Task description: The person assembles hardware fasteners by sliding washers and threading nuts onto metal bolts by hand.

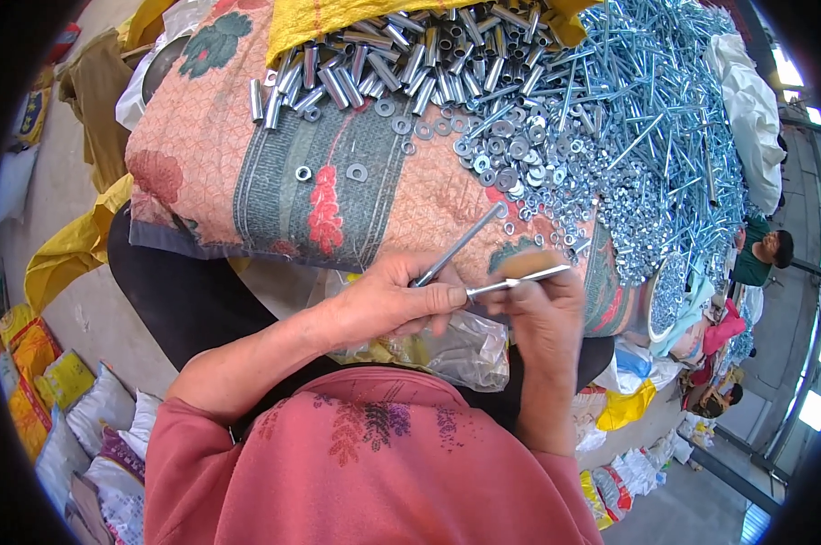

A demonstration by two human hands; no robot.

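Observation:
My left hand [401, 292] is closed around two long, thin metal bolts near my lap. One bolt [465, 242] slants up to the right, with a wider end at its top. The other bolt [492, 288] points right toward my right hand [548, 313], whose fingers pinch it; that hand is slightly blurred. Just beyond lie loose washers [510, 150] and small nuts [633, 204]. Short metal tubes [338, 86] spill from a yellow sack [338, 23], and a big heap of long bolts [665, 100] lies to the right.
Patterned cloth [210, 145] covers the work surface. A clear plastic bag [469, 350] rests on my lap. At right, a round container [656, 309] holds small metal parts. Filled sacks [101, 409] lie on the floor at left. Other people [765, 250] are at the far right.

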